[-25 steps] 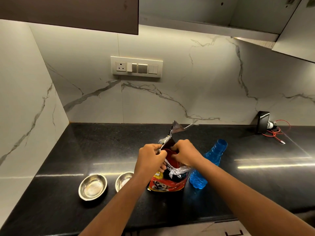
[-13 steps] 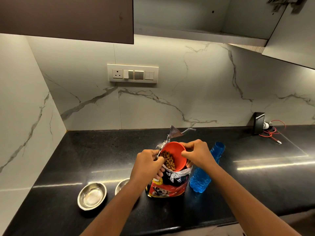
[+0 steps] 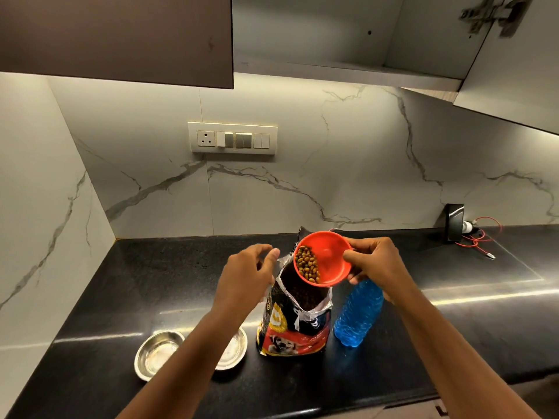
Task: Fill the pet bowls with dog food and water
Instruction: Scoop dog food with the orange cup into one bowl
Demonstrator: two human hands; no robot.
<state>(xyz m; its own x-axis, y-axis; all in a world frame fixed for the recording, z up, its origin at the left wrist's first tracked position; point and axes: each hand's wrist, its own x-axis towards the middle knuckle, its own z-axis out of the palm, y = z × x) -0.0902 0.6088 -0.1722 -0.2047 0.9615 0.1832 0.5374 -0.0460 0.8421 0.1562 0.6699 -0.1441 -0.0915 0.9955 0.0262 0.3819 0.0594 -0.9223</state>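
Observation:
An open dog food bag [image 3: 295, 325] stands upright on the black counter [image 3: 169, 276]. Above its mouth my right hand [image 3: 373, 263] holds an orange scoop bowl [image 3: 328, 261], tilted left, with brown kibble [image 3: 307, 264] gathered on its left side. My left hand [image 3: 246, 279] hovers just left of the bag top, fingers apart, holding nothing. Two steel pet bowls sit at the front left: the left bowl [image 3: 155, 353] looks empty, the right bowl [image 3: 234, 349] is partly hidden by my left forearm. A blue water bottle [image 3: 357, 316] stands right of the bag.
A black charger block [image 3: 453, 222] with red cables [image 3: 479, 237] lies at the back right. A switch panel [image 3: 232, 138] is on the marble wall. A dark cabinet [image 3: 115, 37] and an open cupboard door [image 3: 511, 55] hang overhead. The counter's front edge runs below my forearms.
My right hand has lifted the orange scoop with kibble out of the bag and higher. My left hand has let go of the bag's top and opened.

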